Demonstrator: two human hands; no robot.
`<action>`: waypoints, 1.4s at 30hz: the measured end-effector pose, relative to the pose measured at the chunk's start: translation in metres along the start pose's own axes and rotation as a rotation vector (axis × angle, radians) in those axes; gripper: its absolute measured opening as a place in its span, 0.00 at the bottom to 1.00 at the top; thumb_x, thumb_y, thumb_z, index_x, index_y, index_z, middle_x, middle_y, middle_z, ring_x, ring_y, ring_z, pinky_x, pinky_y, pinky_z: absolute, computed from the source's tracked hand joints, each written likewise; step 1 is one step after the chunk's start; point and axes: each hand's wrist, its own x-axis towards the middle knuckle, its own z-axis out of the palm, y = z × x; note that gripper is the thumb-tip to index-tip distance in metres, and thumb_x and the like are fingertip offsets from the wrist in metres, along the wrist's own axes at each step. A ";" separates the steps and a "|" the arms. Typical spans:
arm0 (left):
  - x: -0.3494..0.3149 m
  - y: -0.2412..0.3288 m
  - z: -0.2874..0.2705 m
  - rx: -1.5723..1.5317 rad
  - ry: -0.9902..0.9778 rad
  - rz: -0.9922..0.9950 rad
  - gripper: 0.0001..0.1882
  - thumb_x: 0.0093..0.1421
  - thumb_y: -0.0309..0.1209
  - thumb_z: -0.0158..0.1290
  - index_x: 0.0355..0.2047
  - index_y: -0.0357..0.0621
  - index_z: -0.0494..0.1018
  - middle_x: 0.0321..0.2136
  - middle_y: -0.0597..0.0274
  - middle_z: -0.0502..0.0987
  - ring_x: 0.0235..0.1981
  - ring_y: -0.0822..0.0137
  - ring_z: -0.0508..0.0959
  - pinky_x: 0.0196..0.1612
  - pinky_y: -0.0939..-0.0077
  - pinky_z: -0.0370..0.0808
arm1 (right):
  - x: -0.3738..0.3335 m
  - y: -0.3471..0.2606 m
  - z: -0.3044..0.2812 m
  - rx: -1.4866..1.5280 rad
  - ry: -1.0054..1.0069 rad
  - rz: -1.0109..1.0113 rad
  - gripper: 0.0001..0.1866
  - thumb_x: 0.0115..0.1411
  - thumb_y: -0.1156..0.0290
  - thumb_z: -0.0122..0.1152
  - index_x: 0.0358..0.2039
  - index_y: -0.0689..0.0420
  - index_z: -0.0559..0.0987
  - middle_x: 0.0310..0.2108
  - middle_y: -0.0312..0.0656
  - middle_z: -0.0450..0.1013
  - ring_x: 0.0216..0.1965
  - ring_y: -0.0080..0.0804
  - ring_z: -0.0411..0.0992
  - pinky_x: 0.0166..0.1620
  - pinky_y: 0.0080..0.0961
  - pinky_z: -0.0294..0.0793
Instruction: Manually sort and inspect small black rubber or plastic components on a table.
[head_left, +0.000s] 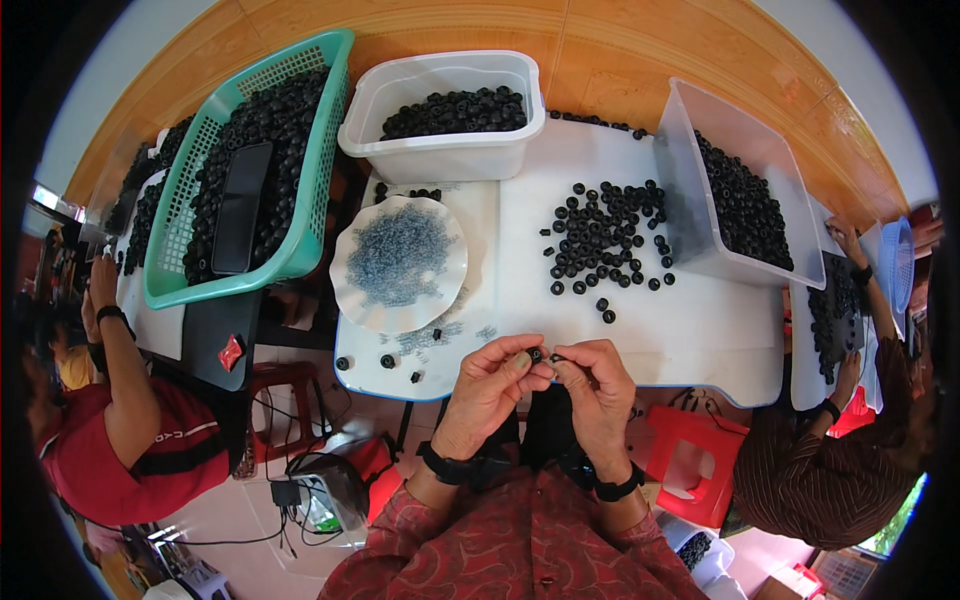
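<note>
White table (700, 330) holds loose rings (600, 245); both hands, left (487, 385) and right (597, 385), pinch one ring (536, 354), which should stay level and centred between fingertips.

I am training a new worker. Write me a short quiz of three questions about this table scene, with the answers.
1. True or false: the left hand and the right hand meet at one small black ring.
2. What lies on the white scalloped plate?
A. black rings
B. tiny clear grey pieces
C. nothing
3. Fill in: the flat black slab lies on the rings in the ___ basket.

Key
1. True. The fingertips of both hands pinch it above the table edge.
2. B. The loose black rings lie on the table, to the right of the plate.
3. Green.
</note>
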 end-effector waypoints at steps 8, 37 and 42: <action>0.000 -0.005 -0.004 -0.076 -0.043 -0.014 0.14 0.66 0.22 0.50 0.51 0.32 0.73 0.43 0.52 0.79 0.41 0.63 0.82 0.44 0.73 0.82 | 0.000 -0.007 0.000 -0.041 -0.016 -0.014 0.08 0.58 0.81 0.64 0.39 0.61 0.81 0.34 0.40 0.74 0.34 0.26 0.74 0.36 0.19 0.73; 0.000 -0.011 -0.001 -0.195 -0.038 -0.004 0.12 0.66 0.23 0.51 0.49 0.35 0.74 0.43 0.57 0.78 0.37 0.71 0.78 0.43 0.78 0.77 | -0.003 -0.009 0.006 0.038 -0.025 -0.018 0.09 0.57 0.83 0.63 0.40 0.62 0.81 0.35 0.41 0.74 0.33 0.25 0.76 0.37 0.18 0.74; 0.000 -0.010 -0.001 -0.167 -0.039 0.011 0.12 0.66 0.23 0.51 0.49 0.35 0.74 0.43 0.57 0.78 0.37 0.71 0.78 0.43 0.78 0.78 | -0.003 -0.009 0.007 0.004 -0.022 -0.028 0.09 0.58 0.83 0.64 0.40 0.62 0.81 0.35 0.40 0.74 0.33 0.24 0.75 0.37 0.18 0.73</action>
